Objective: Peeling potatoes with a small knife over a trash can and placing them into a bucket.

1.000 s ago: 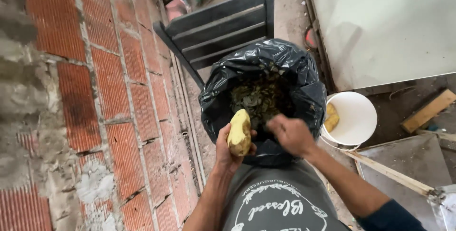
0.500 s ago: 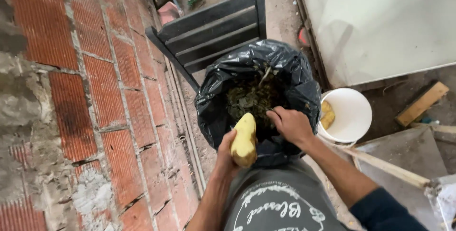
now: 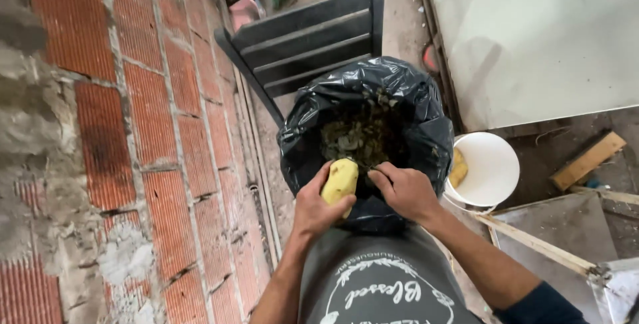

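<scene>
My left hand [image 3: 316, 207] grips a yellow peeled tuber [image 3: 340, 181] and holds it upright over the near rim of a bin lined with a black plastic bag [image 3: 416, 107]. The bag holds a heap of dark green-brown peelings [image 3: 359, 134]. My right hand [image 3: 405, 191] is right beside the tuber, fingers curled at the bag's edge; whether it holds a small tool or a peel is hidden.
A white bucket [image 3: 492, 171] with a yellow piece [image 3: 458, 167] inside stands to the right of the bin. A dark wooden chair [image 3: 306, 37] lies behind it. A red brick wall [image 3: 133, 131] runs along the left. A white panel [image 3: 532, 37] and wooden planks [image 3: 589, 161] lie at right.
The view has shifted slightly toward the bin. My right hand has drawn in close to the tuber, which stays in my left hand over the bag.
</scene>
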